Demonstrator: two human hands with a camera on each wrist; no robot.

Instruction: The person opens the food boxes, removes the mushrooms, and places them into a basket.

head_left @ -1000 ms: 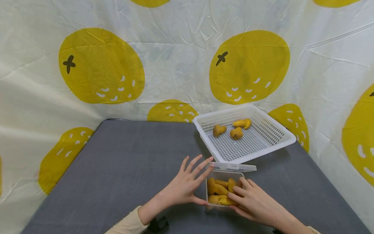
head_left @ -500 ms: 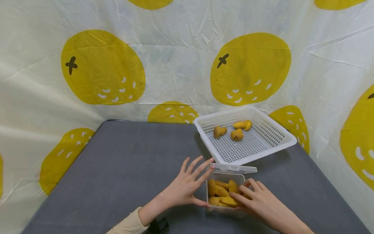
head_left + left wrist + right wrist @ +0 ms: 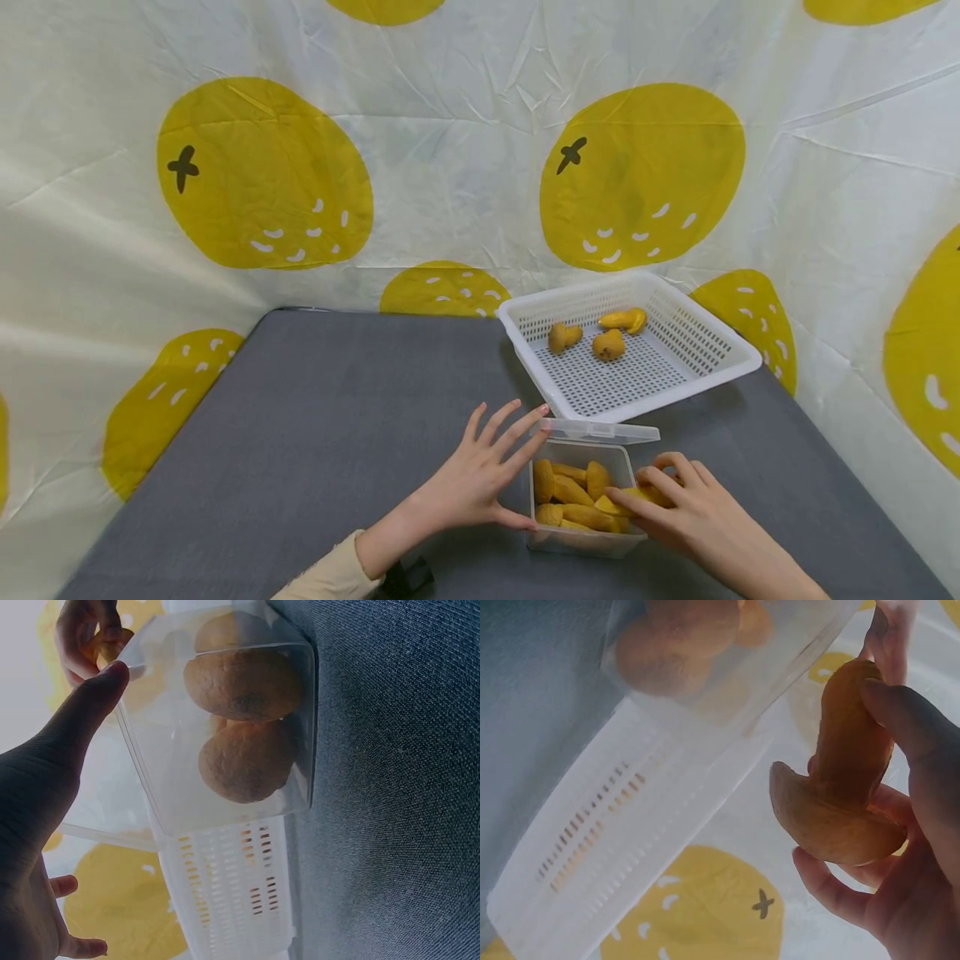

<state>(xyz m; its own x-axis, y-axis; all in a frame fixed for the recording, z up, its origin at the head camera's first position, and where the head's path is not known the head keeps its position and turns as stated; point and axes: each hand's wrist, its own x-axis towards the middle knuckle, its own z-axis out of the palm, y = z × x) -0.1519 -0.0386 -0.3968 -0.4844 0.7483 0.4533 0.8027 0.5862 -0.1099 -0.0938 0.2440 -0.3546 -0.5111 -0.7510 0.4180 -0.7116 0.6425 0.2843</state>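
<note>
A small clear plastic box (image 3: 581,543) stands near the front of the grey table, its hinged lid (image 3: 603,432) raised at the back. Several yellow-brown mushrooms (image 3: 572,490) lie inside it. My right hand (image 3: 693,510) pinches another mushroom (image 3: 851,761) between thumb and fingers at the box's right rim. In the right wrist view its stem and broad cap show plainly. On the box's left side is my left hand (image 3: 480,477), its fingers spread and straight; the thumb (image 3: 105,686) touches the near left part of the rim, and the fingertips reach the lid's left end.
Behind the box sits a white perforated basket (image 3: 667,390) holding three mushrooms, one being a brownish mushroom (image 3: 608,344). A pale curtain (image 3: 450,183) printed with yellow fruit surrounds the table (image 3: 337,392).
My right hand has drawn back to the right from inside the box, bringing a mushroom up to the rim. The left hand keeps its place.
</note>
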